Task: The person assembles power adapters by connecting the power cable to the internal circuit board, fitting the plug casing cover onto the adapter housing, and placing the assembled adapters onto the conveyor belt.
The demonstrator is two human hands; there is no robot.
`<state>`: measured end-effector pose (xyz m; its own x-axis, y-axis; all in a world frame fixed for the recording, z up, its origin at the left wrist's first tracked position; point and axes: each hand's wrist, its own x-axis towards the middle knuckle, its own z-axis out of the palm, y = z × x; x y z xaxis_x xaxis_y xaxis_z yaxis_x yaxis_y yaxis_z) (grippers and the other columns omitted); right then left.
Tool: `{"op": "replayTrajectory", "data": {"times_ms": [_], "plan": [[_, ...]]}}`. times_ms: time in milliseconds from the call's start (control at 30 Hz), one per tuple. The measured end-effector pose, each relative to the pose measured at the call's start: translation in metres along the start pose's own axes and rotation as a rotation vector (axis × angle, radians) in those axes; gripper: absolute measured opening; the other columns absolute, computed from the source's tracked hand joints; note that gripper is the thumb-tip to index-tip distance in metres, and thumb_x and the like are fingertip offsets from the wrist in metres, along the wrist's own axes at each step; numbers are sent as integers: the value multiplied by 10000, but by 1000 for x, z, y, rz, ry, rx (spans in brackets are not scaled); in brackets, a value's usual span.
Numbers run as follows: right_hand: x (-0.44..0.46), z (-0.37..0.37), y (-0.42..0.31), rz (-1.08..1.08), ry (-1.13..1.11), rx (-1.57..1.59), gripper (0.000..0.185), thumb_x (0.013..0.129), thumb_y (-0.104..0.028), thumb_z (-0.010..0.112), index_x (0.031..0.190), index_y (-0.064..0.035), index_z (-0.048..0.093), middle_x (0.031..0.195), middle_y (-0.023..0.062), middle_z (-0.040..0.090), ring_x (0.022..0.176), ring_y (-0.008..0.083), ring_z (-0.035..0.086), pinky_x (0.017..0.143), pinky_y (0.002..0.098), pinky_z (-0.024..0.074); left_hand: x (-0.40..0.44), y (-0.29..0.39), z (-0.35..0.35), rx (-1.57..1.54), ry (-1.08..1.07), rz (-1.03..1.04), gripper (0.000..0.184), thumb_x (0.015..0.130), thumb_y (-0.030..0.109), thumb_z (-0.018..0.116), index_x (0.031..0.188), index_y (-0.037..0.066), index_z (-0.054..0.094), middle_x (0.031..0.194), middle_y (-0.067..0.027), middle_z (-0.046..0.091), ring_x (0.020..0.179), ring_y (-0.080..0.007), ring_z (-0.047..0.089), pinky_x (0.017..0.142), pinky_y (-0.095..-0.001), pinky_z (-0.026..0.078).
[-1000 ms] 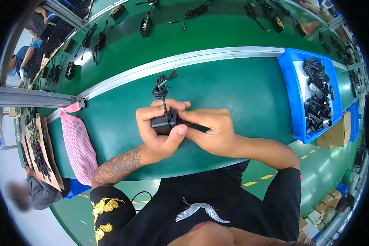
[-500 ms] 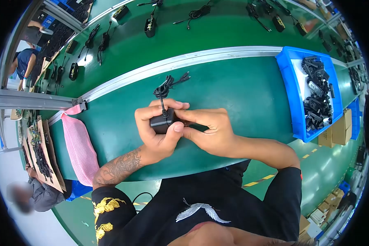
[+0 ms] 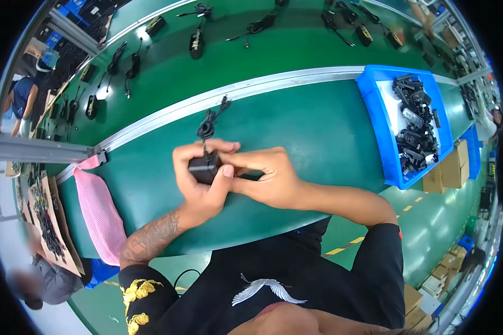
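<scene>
A black power adapter [image 3: 203, 169] is gripped between the thumb and fingers of my left hand [image 3: 197, 190], above the green work surface. Its black cable [image 3: 206, 127], wound in a tied bundle, rises from the adapter's far side and points away from me. My right hand [image 3: 271, 177] is closed in a pinch against the adapter's right end. Its thumb and index fingertips meet there, close to my left thumb. What lies between those right fingertips is hidden.
A blue bin [image 3: 378, 123] with many black parts stands at the right. A pink mesh sleeve [image 3: 100, 215] lies at the left. Beyond the metal rail [image 3: 235, 88], adapters and cables lie on a green belt [image 3: 167, 67]. A person [image 3: 53, 279] sits at far left beside cardboard [image 3: 67, 240].
The whole view has shifted slightly, so the scene sits farther left. Both hands keep the adapter in nearly the same grip, and its cable bundle has tilted a little.
</scene>
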<state>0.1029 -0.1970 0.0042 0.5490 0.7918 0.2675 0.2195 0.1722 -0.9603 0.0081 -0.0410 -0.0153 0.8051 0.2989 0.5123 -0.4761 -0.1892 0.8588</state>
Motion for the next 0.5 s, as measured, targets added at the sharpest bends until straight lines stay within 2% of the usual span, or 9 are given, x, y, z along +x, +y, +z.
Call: {"op": "replayTrajectory", "data": {"times_ms": [33, 67, 200, 300, 333, 433, 467, 500], "plan": [[0, 2, 0, -10, 34, 11, 432, 898, -35, 838, 1313, -2, 726, 1147, 142, 797, 1008, 218, 793, 864, 339, 637, 3, 2, -3, 13, -16, -22, 433, 1009, 101, 640, 1313, 44, 338, 1219, -274, 631, 1145, -345, 686, 1016, -497, 566], [1, 0, 2, -20, -23, 58, 615, 869, -105, 873, 1422, 18, 632, 1218, 171, 770, 1097, 247, 774, 969, 365, 612, 5, 2, -4, -2, -4, -32, 455, 1021, 183, 641, 1330, 42, 338, 1253, -289, 630, 1163, -346, 678, 1025, -494, 557], [1, 4, -3, 128, -170, 146, 882, 812, -156, 936, 1537, 45, 476, 1260, 169, 722, 1170, 255, 728, 1005, 389, 596, 0, -7, -2, -160, -49, -58, 595, 1040, 456, 620, 1366, 36, 354, 1397, -332, 587, 1208, -340, 657, 1050, -486, 535], [5, -3, -7, 326, -201, 311, 827, 812, -177, 941, 1486, 50, 520, 1244, 179, 720, 1120, 225, 728, 993, 395, 601, 2, -7, -5, -205, -114, -240, 695, 1023, 580, 615, 1373, 30, 374, 1486, -343, 529, 1236, -322, 647, 1057, -469, 533], [3, -2, 0, 288, -153, 284, 797, 816, -187, 940, 1459, 53, 536, 1161, 176, 745, 1035, 188, 734, 926, 371, 606, 5, -6, -10, -195, -151, -310, 716, 1011, 602, 637, 1362, 18, 417, 1521, -331, 500, 1270, -310, 632, 1082, -473, 525], [8, -10, -1, 405, -168, 232, 745, 821, -165, 930, 1431, 51, 561, 1047, 147, 768, 938, 167, 740, 834, 337, 595, 10, -5, -13, -159, -195, -401, 695, 1004, 566, 673, 1344, 1, 453, 1526, -330, 496, 1291, -320, 623, 1097, -477, 524], [7, -10, -1, 397, -147, 141, 678, 824, -142, 919, 1392, 37, 596, 960, 123, 770, 871, 145, 733, 768, 315, 574, 8, -7, -10, -174, -184, -342, 614, 1011, 476, 700, 1313, -15, 489, 1516, -328, 509, 1284, -326, 629, 1096, -486, 531], [8, -11, -7, 414, -152, 89, 678, 819, -133, 921, 1390, 41, 599, 968, 118, 770, 879, 136, 729, 766, 314, 574, 7, -6, -9, -176, -177, -346, 595, 1011, 456, 704, 1307, -15, 493, 1506, -328, 518, 1278, -325, 633, 1088, -487, 537]]}}
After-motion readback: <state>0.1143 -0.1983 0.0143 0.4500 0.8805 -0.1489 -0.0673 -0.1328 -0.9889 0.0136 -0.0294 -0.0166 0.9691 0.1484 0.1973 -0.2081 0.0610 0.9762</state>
